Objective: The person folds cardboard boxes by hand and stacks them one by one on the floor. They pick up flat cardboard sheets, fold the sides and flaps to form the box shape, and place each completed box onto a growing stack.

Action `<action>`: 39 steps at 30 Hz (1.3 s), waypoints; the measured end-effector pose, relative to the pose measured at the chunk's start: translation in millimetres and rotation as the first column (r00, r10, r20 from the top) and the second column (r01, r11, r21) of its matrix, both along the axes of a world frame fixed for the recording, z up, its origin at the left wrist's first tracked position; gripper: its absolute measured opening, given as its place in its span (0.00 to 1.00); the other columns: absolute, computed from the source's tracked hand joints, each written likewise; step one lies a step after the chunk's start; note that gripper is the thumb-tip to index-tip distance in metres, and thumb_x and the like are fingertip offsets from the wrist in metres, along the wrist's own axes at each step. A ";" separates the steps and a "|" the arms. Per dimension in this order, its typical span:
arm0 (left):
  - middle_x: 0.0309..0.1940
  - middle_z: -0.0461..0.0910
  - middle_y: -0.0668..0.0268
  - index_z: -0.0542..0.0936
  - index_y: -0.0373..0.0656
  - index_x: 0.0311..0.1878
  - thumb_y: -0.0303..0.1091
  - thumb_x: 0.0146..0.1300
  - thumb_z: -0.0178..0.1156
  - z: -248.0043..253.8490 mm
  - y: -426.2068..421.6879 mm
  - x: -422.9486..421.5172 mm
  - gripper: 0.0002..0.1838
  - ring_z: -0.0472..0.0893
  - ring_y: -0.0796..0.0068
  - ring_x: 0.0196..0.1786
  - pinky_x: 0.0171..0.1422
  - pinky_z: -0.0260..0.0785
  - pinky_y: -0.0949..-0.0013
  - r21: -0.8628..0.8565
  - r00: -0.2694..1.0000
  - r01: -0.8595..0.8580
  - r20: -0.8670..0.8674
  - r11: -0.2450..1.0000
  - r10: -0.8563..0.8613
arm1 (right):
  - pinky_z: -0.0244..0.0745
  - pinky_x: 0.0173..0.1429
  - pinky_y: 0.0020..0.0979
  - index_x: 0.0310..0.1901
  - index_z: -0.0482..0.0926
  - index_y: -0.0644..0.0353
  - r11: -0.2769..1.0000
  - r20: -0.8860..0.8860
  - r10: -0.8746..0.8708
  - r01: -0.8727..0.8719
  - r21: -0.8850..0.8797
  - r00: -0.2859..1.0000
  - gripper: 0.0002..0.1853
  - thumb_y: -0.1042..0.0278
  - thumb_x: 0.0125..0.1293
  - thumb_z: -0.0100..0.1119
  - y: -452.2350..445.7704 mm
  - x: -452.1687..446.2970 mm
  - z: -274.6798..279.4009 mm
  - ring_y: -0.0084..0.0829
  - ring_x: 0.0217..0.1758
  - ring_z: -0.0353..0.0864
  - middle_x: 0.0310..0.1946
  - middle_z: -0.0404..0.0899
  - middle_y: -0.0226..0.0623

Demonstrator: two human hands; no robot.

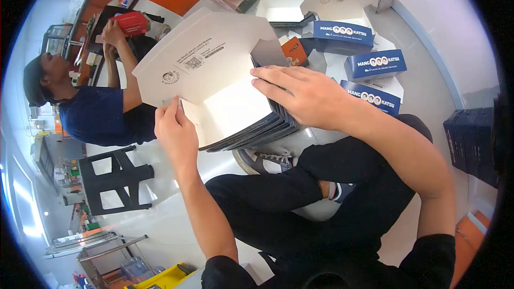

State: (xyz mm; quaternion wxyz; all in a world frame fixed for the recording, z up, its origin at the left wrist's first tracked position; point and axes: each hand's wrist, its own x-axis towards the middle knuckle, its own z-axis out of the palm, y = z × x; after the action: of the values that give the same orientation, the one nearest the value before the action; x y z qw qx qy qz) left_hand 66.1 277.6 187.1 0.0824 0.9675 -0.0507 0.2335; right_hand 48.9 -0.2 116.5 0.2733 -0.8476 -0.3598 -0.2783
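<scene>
A stack of nested cardboard food boxes [235, 96] is in front of me, white inside and dark outside, with its printed lid flap [195, 53] raised. My left hand [178, 135] grips the stack's left edge, thumb and fingers closed at the side wall. On the right, my right hand [308, 96] is bent over the right wall, its fingertips at the rim and the rest of it along the outside. The stack's underside and what it rests on are mostly hidden.
Several folded blue boxes [342, 37] lie at the right among open white-lidded boxes [281, 0]. A dark stack [471, 144] stands by the right wall. A co-worker [96, 112] at the left holds a red box [131, 23]. A black stool [115, 179] is below.
</scene>
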 end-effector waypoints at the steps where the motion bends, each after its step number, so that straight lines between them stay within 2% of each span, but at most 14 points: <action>1: 0.40 0.81 0.50 0.83 0.30 0.50 0.26 0.69 0.56 -1.7 0.6 -0.6 0.13 0.82 0.54 0.41 0.47 0.73 0.57 -0.014 1.000 -0.006 -0.007 1.000 0.006 | 0.75 0.64 0.40 0.60 0.75 0.65 1.000 -0.008 -0.005 0.005 0.009 1.000 0.21 0.74 0.64 0.53 1.4 -0.6 0.7 0.41 0.62 0.79 0.63 0.74 0.42; 7: 0.41 0.81 0.51 0.84 0.33 0.50 0.25 0.68 0.57 -17.6 12.8 -3.4 0.12 0.82 0.55 0.40 0.46 0.73 0.59 0.043 0.993 0.100 0.060 0.994 -0.102 | 0.76 0.62 0.40 0.61 0.74 0.66 0.999 -0.002 -0.005 0.005 -0.047 1.000 0.23 0.74 0.63 0.53 5.9 -3.6 5.9 0.41 0.60 0.80 0.63 0.75 0.42; 9: 0.41 0.81 0.52 0.84 0.34 0.51 0.26 0.67 0.59 -13.5 10.1 -7.4 0.12 0.81 0.61 0.39 0.45 0.73 0.63 -0.273 0.997 -0.018 -0.073 0.962 -0.002 | 0.76 0.62 0.40 0.61 0.74 0.66 0.998 -0.026 -0.007 0.005 -0.063 1.000 0.23 0.74 0.63 0.53 3.5 -7.5 7.2 0.41 0.60 0.80 0.63 0.74 0.42; 11: 0.41 0.82 0.56 0.84 0.34 0.52 0.27 0.68 0.60 -18.9 14.9 -8.9 0.12 0.81 0.69 0.38 0.45 0.72 0.67 -0.365 0.996 -0.043 -0.088 0.930 0.012 | 0.77 0.62 0.39 0.63 0.72 0.64 0.998 -0.046 -0.005 0.002 -0.060 0.999 0.28 0.78 0.58 0.61 2.6 -8.3 7.2 0.42 0.60 0.80 0.65 0.72 0.42; 13: 0.43 0.82 0.60 0.83 0.35 0.54 0.28 0.69 0.60 -28.6 23.2 -10.5 0.14 0.80 0.74 0.40 0.47 0.73 0.68 -0.679 0.988 -0.085 -0.152 0.730 -0.027 | 0.77 0.62 0.39 0.64 0.72 0.64 0.995 -0.052 -0.016 0.011 -0.100 0.999 0.29 0.78 0.58 0.62 1.8 -9.2 11.0 0.42 0.60 0.80 0.66 0.72 0.42; 17: 0.50 0.81 0.60 0.81 0.35 0.59 0.29 0.71 0.60 -37.3 25.9 -19.8 0.17 0.80 0.77 0.45 0.50 0.73 0.70 -0.767 0.986 -0.124 -0.166 0.629 -0.008 | 0.78 0.59 0.38 0.64 0.72 0.64 0.993 -0.067 -0.006 -0.002 -0.117 0.998 0.30 0.80 0.56 0.62 2.3 -11.0 7.8 0.42 0.58 0.81 0.67 0.71 0.42; 19: 0.59 0.78 0.58 0.77 0.36 0.64 0.29 0.71 0.58 -32.4 18.7 -22.7 0.20 0.80 0.76 0.51 0.55 0.72 0.72 -0.941 0.973 -0.108 -0.167 0.319 -0.162 | 0.79 0.58 0.39 0.62 0.74 0.64 0.994 -0.069 0.004 -0.011 -0.106 0.998 0.28 0.80 0.57 0.62 -0.4 -9.4 9.3 0.43 0.57 0.81 0.65 0.73 0.43; 23: 0.64 0.75 0.56 0.71 0.36 0.70 0.29 0.72 0.57 -35.3 12.2 -26.5 0.24 0.78 0.73 0.59 0.63 0.69 0.71 -0.990 0.969 -0.116 -0.130 0.078 -0.211 | 0.81 0.53 0.40 0.56 0.77 0.65 1.000 -0.005 0.022 -0.021 0.015 1.000 0.21 0.80 0.58 0.60 -15.8 5.6 7.3 0.42 0.54 0.83 0.57 0.80 0.43; 26: 0.70 0.69 0.56 0.64 0.35 0.75 0.27 0.72 0.55 -34.6 7.0 -34.1 0.29 0.68 0.67 0.72 0.76 0.56 0.67 -0.991 0.952 -0.055 -0.089 0.122 -0.294 | 0.79 0.56 0.39 0.51 0.78 0.60 0.943 -0.118 -0.301 0.314 0.108 0.946 0.17 0.73 0.59 0.61 -61.2 48.4 -0.9 0.45 0.57 0.82 0.51 0.80 0.45; 31: 0.75 0.63 0.55 0.60 0.34 0.77 0.29 0.74 0.51 -42.2 9.9 -38.4 0.30 0.63 0.65 0.77 0.79 0.51 0.67 -0.992 0.938 -0.107 -0.076 -0.073 -0.339 | 0.70 0.67 0.42 0.62 0.75 0.67 0.704 0.070 -0.658 0.646 -0.296 0.750 0.33 0.50 0.62 0.65 -205.7 145.3 -105.6 0.53 0.60 0.79 0.53 0.81 0.57; 33: 0.76 0.63 0.56 0.59 0.35 0.78 0.32 0.76 0.49 -46.8 14.9 -34.4 0.30 0.62 0.65 0.77 0.79 0.50 0.67 -0.991 0.936 -0.130 -0.109 -0.041 -0.335 | 0.71 0.67 0.43 0.63 0.76 0.70 0.726 -0.387 -0.687 0.568 -0.387 0.615 0.41 0.38 0.61 0.65 -249.2 150.3 -160.3 0.52 0.59 0.80 0.53 0.81 0.60; 35: 0.76 0.63 0.55 0.59 0.34 0.78 0.36 0.78 0.46 -47.0 14.8 -35.3 0.29 0.62 0.66 0.77 0.79 0.49 0.67 -0.988 0.943 -0.147 -0.125 -0.050 -0.310 | 0.78 0.56 0.43 0.54 0.82 0.71 0.730 -0.768 -0.588 0.574 -0.371 0.252 0.38 0.36 0.60 0.67 -218.5 120.7 -111.4 0.47 0.51 0.84 0.46 0.84 0.56; 36: 0.76 0.63 0.55 0.59 0.33 0.78 0.37 0.79 0.45 -43.5 13.1 -36.6 0.29 0.62 0.66 0.77 0.79 0.49 0.67 -0.987 0.943 -0.148 -0.122 -0.061 -0.310 | 0.80 0.41 0.39 0.47 0.85 0.71 0.753 -0.856 -0.471 0.602 -0.265 0.212 0.33 0.39 0.62 0.68 -216.2 117.9 -98.1 0.37 0.42 0.85 0.39 0.85 0.48; 39: 0.76 0.63 0.54 0.60 0.32 0.77 0.39 0.80 0.44 -43.9 13.8 -36.3 0.29 0.63 0.66 0.77 0.79 0.49 0.67 -0.990 0.941 -0.128 -0.103 -0.060 -0.322 | 0.77 0.32 0.34 0.47 0.84 0.70 0.743 -0.883 -0.283 0.667 0.043 0.373 0.28 0.47 0.66 0.67 -213.8 118.3 -67.5 0.28 0.37 0.83 0.37 0.84 0.42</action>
State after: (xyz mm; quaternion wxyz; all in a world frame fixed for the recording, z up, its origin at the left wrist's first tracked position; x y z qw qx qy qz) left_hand 29.8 291.4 143.2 0.7805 0.6192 0.0779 0.0363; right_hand 167.2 -214.0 49.0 0.4795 -0.8646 0.1477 0.0258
